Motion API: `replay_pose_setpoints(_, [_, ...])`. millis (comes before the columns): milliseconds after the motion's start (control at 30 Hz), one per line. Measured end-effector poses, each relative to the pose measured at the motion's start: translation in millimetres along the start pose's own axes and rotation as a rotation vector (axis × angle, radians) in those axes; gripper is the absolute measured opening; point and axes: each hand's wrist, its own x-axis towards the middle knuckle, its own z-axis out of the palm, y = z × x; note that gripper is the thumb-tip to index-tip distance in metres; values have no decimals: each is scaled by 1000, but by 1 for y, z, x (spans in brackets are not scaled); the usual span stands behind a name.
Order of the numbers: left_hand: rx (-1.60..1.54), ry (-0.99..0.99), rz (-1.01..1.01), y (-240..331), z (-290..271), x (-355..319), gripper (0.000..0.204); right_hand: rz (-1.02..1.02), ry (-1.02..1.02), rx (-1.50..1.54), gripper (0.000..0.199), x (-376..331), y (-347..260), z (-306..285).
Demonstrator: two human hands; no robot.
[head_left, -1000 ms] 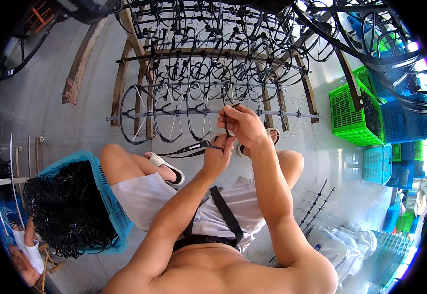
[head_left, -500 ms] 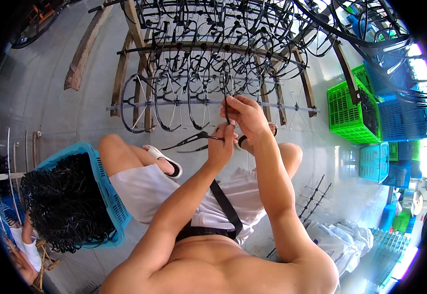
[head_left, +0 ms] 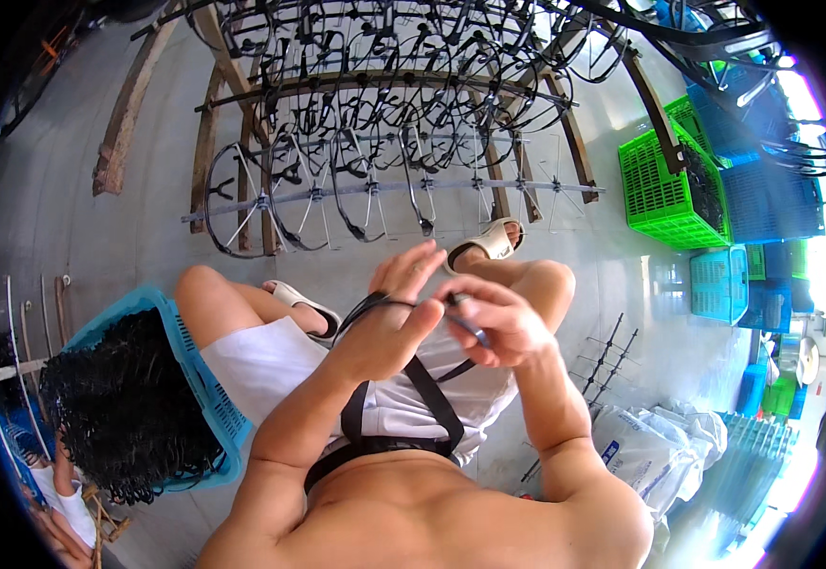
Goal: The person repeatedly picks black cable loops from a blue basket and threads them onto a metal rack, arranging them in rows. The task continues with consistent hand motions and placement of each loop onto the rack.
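Pale, glossy floor (head_left: 128, 218), lit strongly from the right. Ahead, a wooden rack (head_left: 209, 114) with metal rods, hung full of black frames (head_left: 356, 180). To the right, a green crate (head_left: 664, 185) and blue crates (head_left: 764, 199) in a stack. At the left knee, a blue basket (head_left: 200, 389) full of black pieces. Above the lap, left hand (head_left: 389, 318) with grip clamped on a black loop (head_left: 361, 313); right hand (head_left: 494, 322) just beside, grip closed around a thin grey tool (head_left: 465, 322). White sacks (head_left: 650, 450) lower right.
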Motion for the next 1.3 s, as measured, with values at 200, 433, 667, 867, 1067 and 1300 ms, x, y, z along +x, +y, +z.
replay_pose_setpoints(200, [-275, 199, -71, -5, 36, 14, 14, -926, 234, 81, 16, -39, -83, -9])
replay_pose_setpoints(433, [2, 348, -234, -42, 94, 61, 31, -577, 475, -96, 22, 98, -82, -66])
replay_pose_setpoints(667, [96, 304, -221, -64, 103, 67, 13, -637, 589, -150, 26, 103, -60, -81])
replay_pose_setpoints(867, [29, 328, -203, -62, 103, 70, 12, -690, 574, -115, 26, 102, -63, -84])
replay_pose_setpoints(1067, [70, 340, -191, -59, 101, 70, 12, -724, 548, -99, 26, 106, -61, -83])
replay_pose_setpoints(1300, [19, 506, -191, -67, 115, 68, 31, -736, 538, -229, 21, 95, -56, -74])
